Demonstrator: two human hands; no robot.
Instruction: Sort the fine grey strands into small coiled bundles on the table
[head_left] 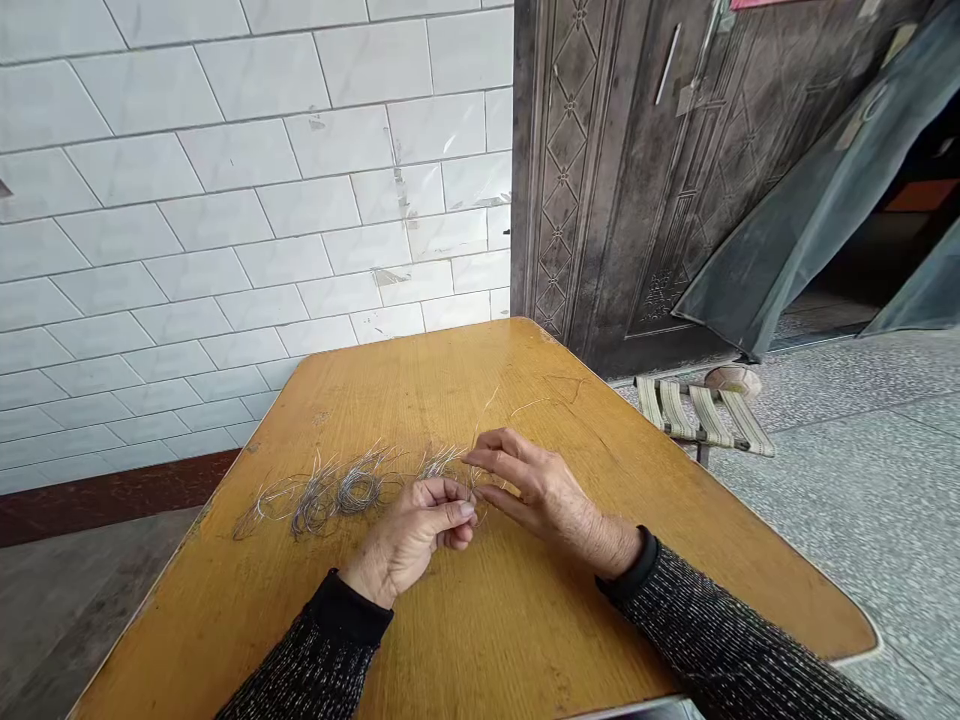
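Observation:
My left hand (418, 530) is closed, thumb against forefinger, pinching a bunch of thin wire (484, 410) over the middle of the table. One strand stands up past the fingertips. To its right, my right hand (551, 495) has its thumb and fingers apart around the upper side of the strands; whether a fingertip touches one is hard to tell. Coils of thin silvery wire (360, 487) lie in a row left of my hands, with loose ends sticking up. Behind my hands, part of the bunch is hidden.
The wooden table (480, 630) has a thin bent wire (551, 400) lying farther back. A white tiled wall (262, 160) and a dark carved door (637, 200) stand behind. A strap-topped stool (705, 415) is on the floor to the right. A shiny edge (645, 710) shows at the bottom.

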